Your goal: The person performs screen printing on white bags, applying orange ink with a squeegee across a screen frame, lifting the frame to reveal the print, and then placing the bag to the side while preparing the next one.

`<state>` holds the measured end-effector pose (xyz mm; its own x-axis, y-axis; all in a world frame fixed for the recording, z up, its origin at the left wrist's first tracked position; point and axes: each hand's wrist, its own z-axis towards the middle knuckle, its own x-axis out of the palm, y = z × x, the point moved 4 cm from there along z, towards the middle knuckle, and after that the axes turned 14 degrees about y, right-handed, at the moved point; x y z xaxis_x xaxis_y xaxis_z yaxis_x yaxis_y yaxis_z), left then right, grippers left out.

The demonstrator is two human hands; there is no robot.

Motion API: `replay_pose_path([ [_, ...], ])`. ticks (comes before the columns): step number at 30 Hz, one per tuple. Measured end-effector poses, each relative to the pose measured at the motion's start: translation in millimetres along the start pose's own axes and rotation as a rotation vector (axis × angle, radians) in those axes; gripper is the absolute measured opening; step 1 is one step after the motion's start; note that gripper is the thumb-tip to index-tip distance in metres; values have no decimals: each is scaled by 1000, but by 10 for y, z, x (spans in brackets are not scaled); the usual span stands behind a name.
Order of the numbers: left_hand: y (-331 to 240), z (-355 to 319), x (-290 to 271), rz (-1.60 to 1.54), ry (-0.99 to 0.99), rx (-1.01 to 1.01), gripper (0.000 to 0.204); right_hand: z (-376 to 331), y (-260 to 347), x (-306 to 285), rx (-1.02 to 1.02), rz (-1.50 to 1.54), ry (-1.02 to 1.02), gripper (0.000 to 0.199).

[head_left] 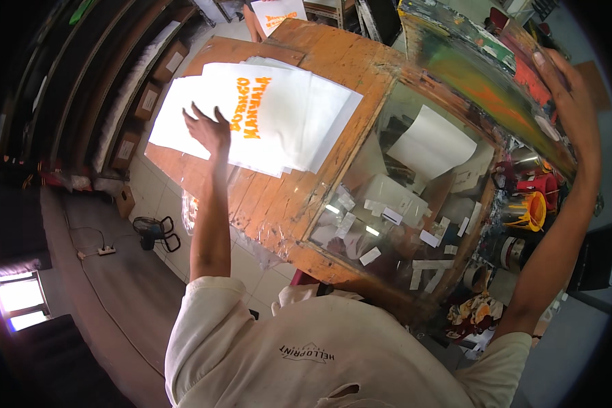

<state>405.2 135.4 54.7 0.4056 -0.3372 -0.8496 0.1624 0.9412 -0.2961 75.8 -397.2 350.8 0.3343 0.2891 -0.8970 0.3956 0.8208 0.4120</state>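
Note:
A pile of overlapping white sheets (292, 115) lies on the wooden table, the uppermost bearing orange lettering. Over its left part is my left hand (209, 130), fingers spread and holding nothing; whether it touches the pile I cannot tell. My right hand (563, 85) grips the outer edge of a tilted screen-printing frame (472, 81), which is smeared with green, yellow and orange ink. Below the frame, a glass panel (387, 177) is set into the tabletop, with bits of white tape on it and a curled white sheet (434, 141) at its far part.
Open ink pots (525, 211) and a stained rag (474, 318) crowd the right side. Across the table (347, 51), another person's hand holds a white sheet with orange print (279, 15). Shelves with boxes (148, 100) stand left; a black fan (153, 231) is on the tiled floor.

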Motion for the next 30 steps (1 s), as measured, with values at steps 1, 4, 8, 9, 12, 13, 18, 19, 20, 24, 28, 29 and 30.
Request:
replay_pose_path([
  [1,-102,-198,83,-83,60,101,63,3,5,5,10,11,45,73],
  [4,-390,-1190,451,-294,363,410,47,2,89,14,-17,-14,45,74],
  [8,-1060,-2000,248,-307,577,487,28,-71,64,6,-6,-55,11,73],
  [9,-1039,-1992,272,-312,542,473,22,-70,68,19,-12,-47,22,74],
  [12,-1059,-1882,360,-403,574,431,15,-72,55,24,-20,-34,90,71],
  [13,-1114,-1861,372,-497,638,361,15,-79,59,2,-19,-35,138,69],
  [18,-1935,-2394,258,-263,1041,526,42,-360,597,16,178,-28,138,41],
  [19,-2113,-2592,271,-204,1043,573,51,-420,645,-3,161,-31,114,41],
  [20,-2283,-2773,300,-144,1044,622,59,-435,640,-27,159,-38,125,41],
  [24,-2899,-3459,365,-251,968,898,72,-385,459,-121,125,-32,266,39],
  [28,-3519,-3968,270,-328,1000,1088,74,-423,303,-216,-119,-84,348,33],
  [29,-3627,-4076,225,-333,1013,1122,74,-384,325,-266,-141,-258,393,31],
  [30,-3643,-4125,248,-318,1039,1130,73,-498,873,-127,-189,-410,450,30],
])
